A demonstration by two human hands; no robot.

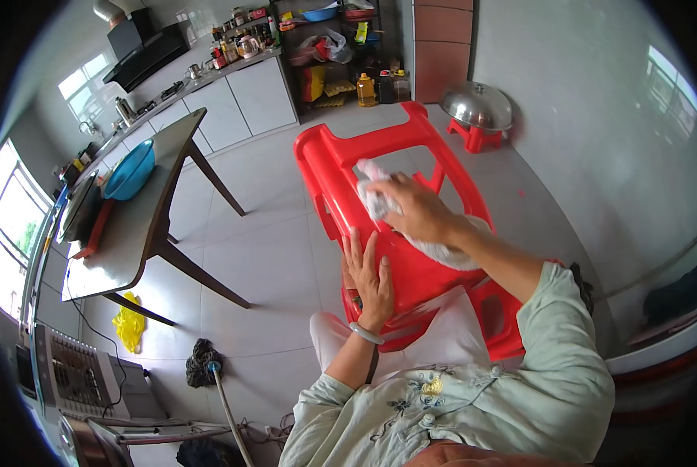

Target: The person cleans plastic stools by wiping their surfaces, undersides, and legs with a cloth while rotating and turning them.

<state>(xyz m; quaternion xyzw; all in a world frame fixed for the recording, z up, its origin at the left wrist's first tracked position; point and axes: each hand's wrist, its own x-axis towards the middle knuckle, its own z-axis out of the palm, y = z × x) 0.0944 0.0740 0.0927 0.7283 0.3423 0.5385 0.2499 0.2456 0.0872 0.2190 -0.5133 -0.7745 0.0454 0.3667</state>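
Observation:
A red plastic chair (329,175) lies tipped in front of me, close to my knees. My right hand (418,208) is closed on a white cloth (378,201) over the chair's red surface; part of the cloth hangs below the hand and wrist. Lower down and to the left, my left hand (370,279) lies with its fingers spread against the chair's edge, holding nothing. A pale bangle (366,334) is round the left wrist.
At the left stands a table (158,210) with a blue basin (130,171). A mop head (203,364) and yellow bag (130,322) are on the floor. Behind the chair, a metal lid (477,106) rests on a red stool (474,138); bottles (366,91) stand near shelves.

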